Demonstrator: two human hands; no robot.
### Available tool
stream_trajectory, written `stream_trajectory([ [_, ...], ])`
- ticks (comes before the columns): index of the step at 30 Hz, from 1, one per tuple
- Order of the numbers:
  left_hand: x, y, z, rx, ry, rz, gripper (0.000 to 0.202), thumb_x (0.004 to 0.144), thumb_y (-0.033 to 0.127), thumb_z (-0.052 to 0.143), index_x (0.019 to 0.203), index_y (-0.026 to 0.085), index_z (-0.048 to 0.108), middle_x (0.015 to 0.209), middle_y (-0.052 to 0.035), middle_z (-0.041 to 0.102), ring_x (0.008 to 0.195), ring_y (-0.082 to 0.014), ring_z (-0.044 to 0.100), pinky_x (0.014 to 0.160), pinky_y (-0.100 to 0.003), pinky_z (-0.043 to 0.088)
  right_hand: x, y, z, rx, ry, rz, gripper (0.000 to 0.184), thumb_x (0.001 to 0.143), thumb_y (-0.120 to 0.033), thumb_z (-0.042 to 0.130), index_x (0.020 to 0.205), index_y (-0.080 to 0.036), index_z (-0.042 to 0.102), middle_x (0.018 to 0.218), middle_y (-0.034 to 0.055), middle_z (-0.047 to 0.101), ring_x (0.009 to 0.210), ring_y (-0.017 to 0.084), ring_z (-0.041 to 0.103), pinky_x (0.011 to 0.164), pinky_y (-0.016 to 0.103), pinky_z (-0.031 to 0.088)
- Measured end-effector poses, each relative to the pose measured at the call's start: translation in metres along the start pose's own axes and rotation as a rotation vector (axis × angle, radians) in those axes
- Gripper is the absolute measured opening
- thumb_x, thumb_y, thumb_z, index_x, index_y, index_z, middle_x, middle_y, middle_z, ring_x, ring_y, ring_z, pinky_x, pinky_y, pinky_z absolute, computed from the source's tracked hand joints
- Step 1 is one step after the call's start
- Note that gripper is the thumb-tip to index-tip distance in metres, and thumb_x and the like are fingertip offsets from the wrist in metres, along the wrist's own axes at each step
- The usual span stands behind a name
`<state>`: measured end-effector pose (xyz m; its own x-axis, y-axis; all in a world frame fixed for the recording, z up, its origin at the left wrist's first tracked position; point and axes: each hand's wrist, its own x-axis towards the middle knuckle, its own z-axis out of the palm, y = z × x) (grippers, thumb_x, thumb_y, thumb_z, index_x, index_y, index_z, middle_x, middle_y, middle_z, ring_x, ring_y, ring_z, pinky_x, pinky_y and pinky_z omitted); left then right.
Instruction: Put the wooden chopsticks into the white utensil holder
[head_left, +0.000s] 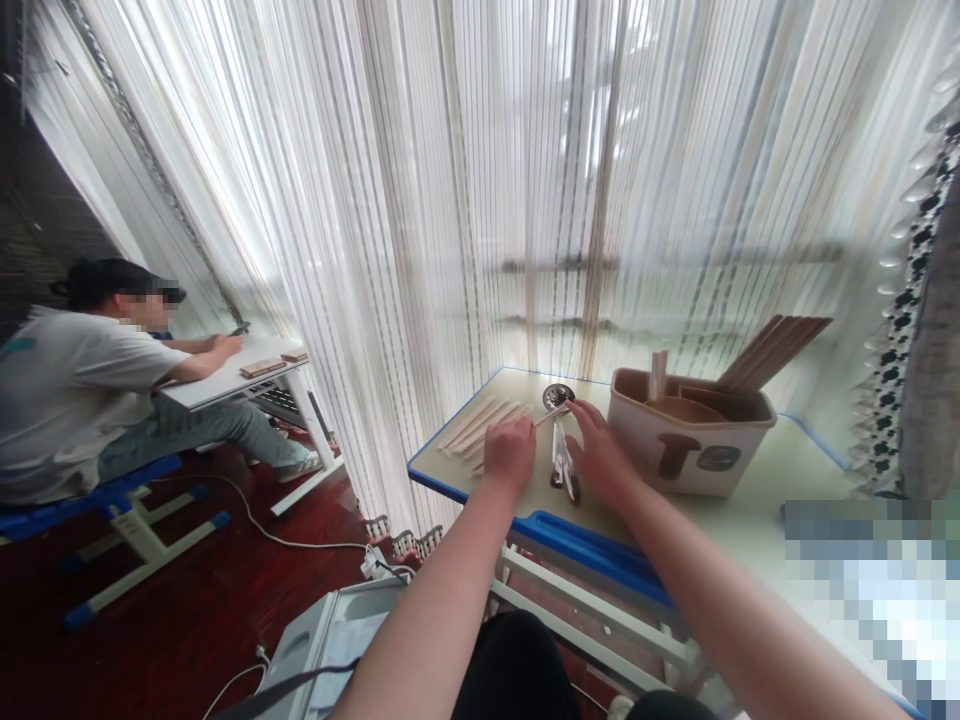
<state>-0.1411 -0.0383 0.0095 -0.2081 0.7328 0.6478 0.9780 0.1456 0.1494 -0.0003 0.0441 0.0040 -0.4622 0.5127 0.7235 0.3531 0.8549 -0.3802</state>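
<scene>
A pale worktop [544, 503] spans the lower right, a person's forearms [442, 590] reaching over it, cut off at the bottom edge.
A white container [705, 465] at right hides the lower ends of its upright sticks [776, 350]. The left hand [510, 452], knuckles up, closes round a thin stick [551, 414] right of the frame's centre, covering its near end; the right hand [598, 450], partly open, angles inward, fingertips at the far end, their grip unclear. Scissors [559, 465] lie between the hands, below a round metal dish [557, 396].

L hand [511, 448] grips stick [551, 415] | R hand [598, 450] at its end | prob. scissors [562, 462] btwn | more sticks [480, 425] L | bin [694, 450] R
</scene>
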Motion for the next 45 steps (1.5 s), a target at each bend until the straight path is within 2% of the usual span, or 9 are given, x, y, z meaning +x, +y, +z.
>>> stream_trajectory([
  [4, 0.000, 0.001, -0.001, -0.113, -0.006, 0.067, 0.027, 0.092, 0.031, 0.033, 0.089, 0.020, 0.058, 0.084, -0.0046, 0.065, 0.077, -0.0172, 0.060, 0.071, -0.028, 0.041, 0.002, 0.000, -0.001, 0.052, -0.002, 0.038, 0.049, 0.082, -0.022, 0.044, 0.131, -0.021, 0.041, 0.138, 0.0122, 0.038, 0.126, 0.025, 0.039, 0.104, 0.044, 0.035],
  [7, -0.002, 0.002, -0.002, -0.187, 0.026, 0.108, 0.027, 0.092, 0.031, 0.033, 0.088, 0.021, 0.058, 0.083, -0.0037, 0.065, 0.077, -0.0162, 0.060, 0.070, -0.026, 0.041, 0.003, -0.004, -0.005, 0.130, 0.060, 0.092, 0.047, 0.083, -0.025, 0.045, 0.130, -0.020, 0.042, 0.136, 0.0145, 0.041, 0.113, 0.025, 0.052, 0.095, 0.043, 0.044],
  [13, -0.003, 0.003, -0.005, -0.226, 0.078, 0.157, 0.030, 0.092, 0.031, 0.033, 0.086, 0.019, 0.060, 0.080, -0.0044, 0.064, 0.076, -0.0159, 0.059, 0.072, -0.027, 0.041, 0.003, -0.021, -0.020, 0.245, 0.242, 0.154, 0.029, 0.086, -0.034, 0.046, 0.108, -0.018, 0.059, 0.097, 0.0101, 0.066, 0.079, 0.020, 0.065, 0.079, 0.039, 0.052],
  [17, -0.002, 0.002, -0.005, -0.165, 0.112, 0.107, 0.033, 0.092, 0.037, 0.034, 0.091, 0.019, 0.061, 0.087, -0.0061, 0.065, 0.084, -0.0180, 0.059, 0.078, -0.030, 0.041, 0.003, -0.034, -0.030, 0.390, 0.400, 0.183, 0.028, 0.085, -0.036, 0.051, 0.104, -0.019, 0.060, 0.092, 0.0088, 0.067, 0.075, 0.019, 0.066, 0.074, 0.037, 0.054],
  [22, 0.001, 0.001, 0.000, -0.078, 0.122, 0.017, 0.032, 0.092, 0.035, 0.035, 0.097, 0.017, 0.061, 0.091, -0.0085, 0.065, 0.090, -0.0194, 0.059, 0.082, -0.033, 0.041, 0.002, -0.041, -0.041, 0.324, 0.554, 0.107, 0.027, 0.084, -0.033, 0.052, 0.108, -0.020, 0.058, 0.098, 0.0085, 0.067, 0.078, 0.018, 0.066, 0.076, 0.037, 0.054],
  [32, -0.006, 0.003, -0.010, -0.254, 0.110, 0.240, 0.031, 0.091, 0.033, 0.038, 0.081, 0.019, 0.063, 0.075, -0.0039, 0.066, 0.072, -0.0142, 0.060, 0.071, -0.025, 0.041, 0.002, -0.050, -0.039, 0.334, 0.204, -0.018, 0.017, 0.085, -0.029, 0.052, 0.095, -0.022, 0.063, 0.091, 0.0052, 0.066, 0.078, 0.016, 0.063, 0.073, 0.029, 0.052],
  [36, -0.007, 0.006, -0.010, -0.249, 0.067, 0.268, 0.033, 0.090, 0.036, 0.039, 0.074, 0.019, 0.063, 0.069, -0.0033, 0.065, 0.067, -0.0146, 0.059, 0.068, -0.025, 0.041, 0.002, -0.049, -0.036, 0.236, 0.223, -0.022, 0.012, 0.085, -0.027, 0.051, 0.086, -0.022, 0.061, 0.082, 0.0041, 0.064, 0.077, 0.017, 0.059, 0.073, 0.032, 0.050],
  [40, -0.006, 0.007, -0.009, -0.300, 0.045, 0.263, 0.029, 0.089, 0.038, 0.042, 0.089, 0.021, 0.065, 0.078, -0.0043, 0.068, 0.074, -0.0156, 0.061, 0.069, -0.025, 0.042, 0.005, -0.044, -0.040, 0.173, 0.312, -0.046, 0.011, 0.086, -0.026, 0.049, 0.078, -0.022, 0.057, 0.079, 0.0041, 0.063, 0.082, 0.019, 0.056, 0.075, 0.034, 0.048],
  [45, -0.007, 0.009, -0.007, -0.278, -0.039, 0.227, 0.032, 0.090, 0.038, 0.039, 0.089, 0.022, 0.066, 0.080, -0.0050, 0.069, 0.074, -0.0160, 0.062, 0.068, -0.025, 0.042, 0.010, -0.037, -0.052, 0.157, 0.390, 0.061, 0.014, 0.086, -0.030, 0.049, 0.081, -0.021, 0.060, 0.083, 0.0050, 0.064, 0.083, 0.019, 0.057, 0.075, 0.034, 0.047],
])
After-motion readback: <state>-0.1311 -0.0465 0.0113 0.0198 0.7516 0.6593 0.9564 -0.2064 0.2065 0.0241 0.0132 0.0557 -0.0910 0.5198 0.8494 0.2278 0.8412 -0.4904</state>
